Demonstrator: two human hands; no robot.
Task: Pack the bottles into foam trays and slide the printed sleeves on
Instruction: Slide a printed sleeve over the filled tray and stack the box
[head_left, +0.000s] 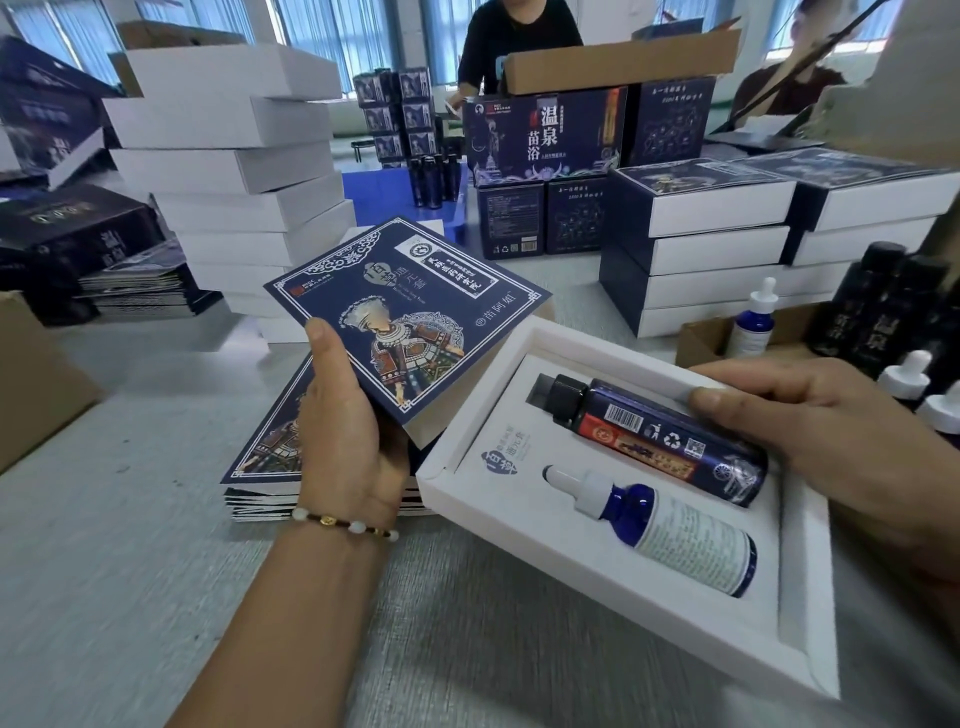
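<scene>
Left hand (345, 415) is holding a flat printed sleeve (410, 317) at centre, thumb lying on its face, above a stack of sleeves (270, 457) on the grey counter (130, 571). At 4 o'clock, the right hand (810, 415) is gripping the far edge of a white foam tray (519, 530), thumb touching the dark bottle (660, 436); a blue dropper bottle (670, 530) is lying beside it. White boxes (234, 156) are standing stacked at 11 o'clock, sleeved boxes (717, 244) at 2 o'clock.

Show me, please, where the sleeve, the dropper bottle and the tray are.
sleeve (415, 312), head view, middle of printed face.
dropper bottle (691, 545), head view, white label.
tray (587, 587), head view, near foam rim.
</scene>
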